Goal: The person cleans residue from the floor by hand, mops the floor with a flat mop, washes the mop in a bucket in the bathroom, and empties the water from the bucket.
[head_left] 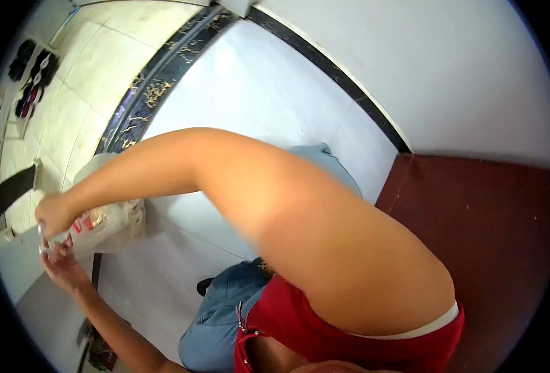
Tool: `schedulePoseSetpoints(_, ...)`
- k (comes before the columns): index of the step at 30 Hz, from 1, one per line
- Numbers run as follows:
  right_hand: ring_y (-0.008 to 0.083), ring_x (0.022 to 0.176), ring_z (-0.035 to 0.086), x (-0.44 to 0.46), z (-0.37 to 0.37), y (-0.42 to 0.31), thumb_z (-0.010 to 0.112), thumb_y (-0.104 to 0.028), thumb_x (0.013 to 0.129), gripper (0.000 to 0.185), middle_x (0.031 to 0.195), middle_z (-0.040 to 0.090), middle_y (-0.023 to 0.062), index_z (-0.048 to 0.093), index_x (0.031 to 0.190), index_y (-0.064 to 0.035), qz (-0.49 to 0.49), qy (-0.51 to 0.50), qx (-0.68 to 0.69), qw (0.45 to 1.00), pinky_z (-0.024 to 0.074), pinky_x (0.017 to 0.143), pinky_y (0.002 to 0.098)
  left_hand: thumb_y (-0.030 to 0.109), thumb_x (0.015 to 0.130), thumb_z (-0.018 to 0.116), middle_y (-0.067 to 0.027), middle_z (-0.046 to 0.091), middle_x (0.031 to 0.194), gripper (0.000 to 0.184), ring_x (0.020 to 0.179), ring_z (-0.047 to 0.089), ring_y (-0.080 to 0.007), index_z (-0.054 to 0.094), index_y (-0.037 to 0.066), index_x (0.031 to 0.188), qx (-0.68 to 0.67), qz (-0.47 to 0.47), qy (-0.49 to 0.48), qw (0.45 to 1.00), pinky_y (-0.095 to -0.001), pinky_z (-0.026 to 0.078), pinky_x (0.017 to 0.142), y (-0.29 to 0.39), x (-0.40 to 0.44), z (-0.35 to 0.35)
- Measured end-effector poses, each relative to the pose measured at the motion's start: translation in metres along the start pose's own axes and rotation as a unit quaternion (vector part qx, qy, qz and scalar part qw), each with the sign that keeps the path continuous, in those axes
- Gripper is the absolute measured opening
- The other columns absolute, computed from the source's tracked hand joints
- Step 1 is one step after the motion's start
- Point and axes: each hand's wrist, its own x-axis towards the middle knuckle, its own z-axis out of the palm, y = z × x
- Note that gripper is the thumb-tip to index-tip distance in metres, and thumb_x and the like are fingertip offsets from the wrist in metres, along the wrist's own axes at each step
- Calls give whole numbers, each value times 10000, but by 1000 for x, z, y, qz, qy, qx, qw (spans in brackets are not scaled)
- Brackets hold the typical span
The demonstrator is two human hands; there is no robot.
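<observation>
At the left of the view is a translucent plastic bag (123, 217) with red printing; pale contents show dimly through it. My right arm reaches across the picture, and my right hand (56, 214) is closed on the gathered top of the bag. Just below it, my left hand (64, 264) has curled fingers pinching the same thin plastic. The two hands almost touch. My right forearm covers part of the bag, and the exact finger grip is small and blurred.
A black, gold-veined threshold strip (144, 93) separates white flooring (225, 81) from cream tiles (82, 68). Shoes (32, 93) sit on a rack at far left. Dark red flooring (474, 217) and a white wall (424, 68) lie right. My jeans-clad leg (222, 311) is below.
</observation>
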Motion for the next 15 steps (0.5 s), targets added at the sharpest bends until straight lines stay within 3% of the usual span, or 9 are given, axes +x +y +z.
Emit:
schedulePoseSetpoints(3, 313, 723, 674, -15, -11, -24, 675, -424, 689, 347, 750, 702, 109, 729, 772, -91, -37, -98, 52, 993, 533, 677, 392, 339, 978, 394, -99, 639, 953, 478, 922, 621, -230, 464, 1, 1309, 59, -15, 152, 986, -438, 451, 987, 21, -11, 59)
schedulePoseSetpoints(4, 315, 723, 675, -5, 0, -23, 669, -410, 696, 331, 752, 703, 109, 730, 770, -93, -65, -107, 34, 992, 533, 676, 393, 346, 975, 403, -135, 616, 1149, 463, 1027, 611, -253, 491, 6, 1276, 42, -33, 145, 988, -432, 455, 982, 16, -3, 31)
schedulePoseSetpoints(5, 316, 724, 675, 1, 8, -21, 664, -396, 703, 316, 754, 703, 109, 730, 769, -94, -94, -117, 18, 988, 533, 675, 393, 337, 973, 419, -130, 617, 1150, 445, 1029, 610, -230, 495, 8, 1264, 40, -40, 140, 989, -397, 460, 952, 17, -4, 33)
schedulePoseSetpoints(7, 312, 720, 676, -2, 4, -29, 657, -376, 714, 305, 774, 704, 122, 730, 783, -88, -64, -88, -57, 992, 534, 669, 401, 317, 970, 450, -120, 618, 1151, 410, 1034, 609, -185, 505, 14, 1240, 32, -50, 134, 989, -327, 471, 894, 22, -5, 37)
schedulePoseSetpoints(10, 290, 766, 678, 3, 6, -31, 666, -407, 727, 337, 844, 708, 131, 736, 874, -112, 1, -97, -117, 988, 524, 694, 398, 260, 963, 478, -119, 585, 1209, 379, 1080, 582, -186, 506, 4, 1241, -19, -104, -1, 994, -318, 456, 918, 27, -4, 26)
schedulePoseSetpoints(13, 297, 747, 672, 11, 8, -24, 670, -352, 723, 308, 835, 697, 161, 735, 874, -92, 53, -64, -55, 995, 521, 645, 410, 213, 952, 505, -112, 573, 1223, 373, 1111, 559, -190, 504, -17, 1245, -65, -57, -39, 996, -304, 431, 961, 23, -13, 27)
schedulePoseSetpoints(14, 305, 725, 669, 14, 6, -21, 668, -314, 719, 282, 816, 690, 176, 733, 854, -75, 68, -42, -17, 997, 522, 614, 418, 212, 950, 507, -113, 574, 1220, 382, 1114, 557, -192, 498, -19, 1255, -14, -45, -10, 999, -304, 424, 973, 18, -13, 26)
schedulePoseSetpoints(15, 292, 788, 665, 9, 2, -23, 661, -334, 738, 300, 869, 695, 156, 733, 885, -83, 62, -60, 43, 995, 516, 667, 405, 211, 949, 510, -114, 575, 1218, 392, 1117, 555, -194, 492, -21, 1265, 36, -33, 17, 999, -303, 417, 984, 11, -11, 23)
